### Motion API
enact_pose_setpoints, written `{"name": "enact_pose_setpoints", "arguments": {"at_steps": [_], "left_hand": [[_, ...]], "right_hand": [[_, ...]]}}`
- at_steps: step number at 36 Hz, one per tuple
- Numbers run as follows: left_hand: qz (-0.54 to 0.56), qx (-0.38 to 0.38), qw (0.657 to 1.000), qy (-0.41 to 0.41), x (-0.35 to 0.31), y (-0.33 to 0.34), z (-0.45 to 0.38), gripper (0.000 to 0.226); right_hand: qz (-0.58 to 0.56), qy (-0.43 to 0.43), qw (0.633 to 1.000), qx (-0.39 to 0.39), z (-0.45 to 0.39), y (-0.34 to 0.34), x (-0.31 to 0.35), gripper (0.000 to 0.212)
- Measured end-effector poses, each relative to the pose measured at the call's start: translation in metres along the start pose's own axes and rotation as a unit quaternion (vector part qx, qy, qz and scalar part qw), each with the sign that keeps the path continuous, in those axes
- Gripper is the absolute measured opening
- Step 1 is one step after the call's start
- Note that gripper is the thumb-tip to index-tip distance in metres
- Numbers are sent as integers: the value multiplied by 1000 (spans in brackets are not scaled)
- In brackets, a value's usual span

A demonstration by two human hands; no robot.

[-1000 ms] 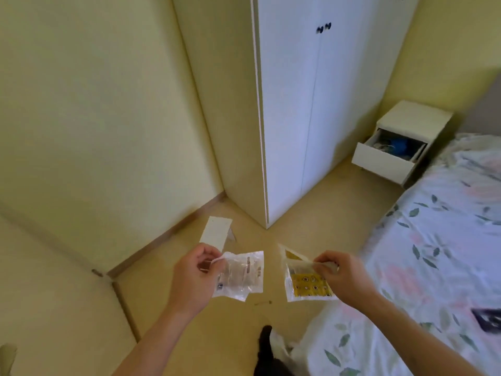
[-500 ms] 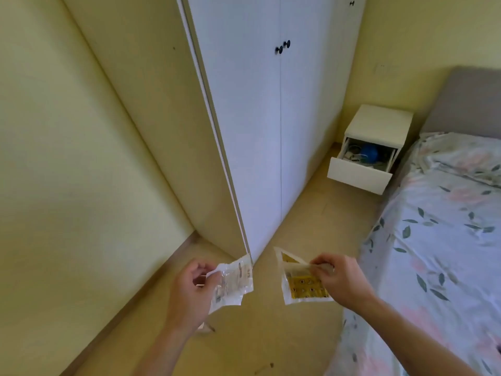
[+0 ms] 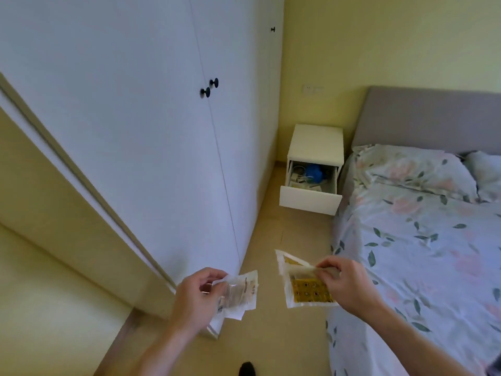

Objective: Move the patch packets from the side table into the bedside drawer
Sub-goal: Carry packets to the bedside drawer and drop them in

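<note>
Pinched in the left hand [image 3: 199, 293] is a clear patch packet [image 3: 240, 291], and a yellow-printed patch packet [image 3: 305, 286] is gripped by the right hand [image 3: 344, 283]; both are held above the floor [image 3: 273, 329]. Well ahead, the bedside drawer [image 3: 310, 192] is seen pulled open beside the bed [image 3: 423, 240].

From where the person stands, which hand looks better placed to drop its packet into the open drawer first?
Probably the right hand. It pinches the yellow-patterned patch packet on the side nearer the open white bedside drawer, ahead and to the right. The left hand, holding the clear patch packet, is farther away.
</note>
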State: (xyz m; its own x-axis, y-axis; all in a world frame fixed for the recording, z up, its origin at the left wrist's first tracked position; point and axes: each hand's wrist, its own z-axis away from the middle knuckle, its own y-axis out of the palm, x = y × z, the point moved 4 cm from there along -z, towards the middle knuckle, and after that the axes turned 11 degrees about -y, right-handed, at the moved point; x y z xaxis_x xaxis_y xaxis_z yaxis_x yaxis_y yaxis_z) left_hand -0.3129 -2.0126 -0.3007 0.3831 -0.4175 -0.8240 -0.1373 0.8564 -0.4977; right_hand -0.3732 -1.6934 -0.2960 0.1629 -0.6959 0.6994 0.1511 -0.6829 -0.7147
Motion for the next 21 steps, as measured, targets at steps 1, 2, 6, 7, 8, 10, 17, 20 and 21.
{"name": "enact_pose_setpoints", "arguments": {"at_steps": [1,2,6,7,8,10,17,20,21], "left_hand": [[-13,15,1000,10,-10,8,-21,20],[-22,30,999,15,-20,17,-41,19],[-50,77,995,45,-64,60,-103,16],[-50,89,993,54,-76,70,-116,16],[-48,101,992,65,-89,81,-129,16],[-47,123,988,81,-112,102,-157,15],[-56,132,985,96,-168,168,-263,14],[-66,127,986,81,-187,191,-307,14],[-69,125,987,76,-193,198,-321,14]], "right_hand": [[0,9,1000,-21,-12,-8,-4,11],[0,20,999,-37,-22,-15,-8,11],[-2,57,995,-80,-53,-42,-27,11],[-3,65,994,-86,-60,-48,-33,11],[-3,71,993,-91,-68,-54,-39,12],[-13,87,991,-103,-88,-66,-55,14],[-24,133,982,-135,-175,-106,-114,14],[-20,136,982,-132,-218,-127,-136,13],[-19,138,982,-130,-233,-134,-144,13]]}}
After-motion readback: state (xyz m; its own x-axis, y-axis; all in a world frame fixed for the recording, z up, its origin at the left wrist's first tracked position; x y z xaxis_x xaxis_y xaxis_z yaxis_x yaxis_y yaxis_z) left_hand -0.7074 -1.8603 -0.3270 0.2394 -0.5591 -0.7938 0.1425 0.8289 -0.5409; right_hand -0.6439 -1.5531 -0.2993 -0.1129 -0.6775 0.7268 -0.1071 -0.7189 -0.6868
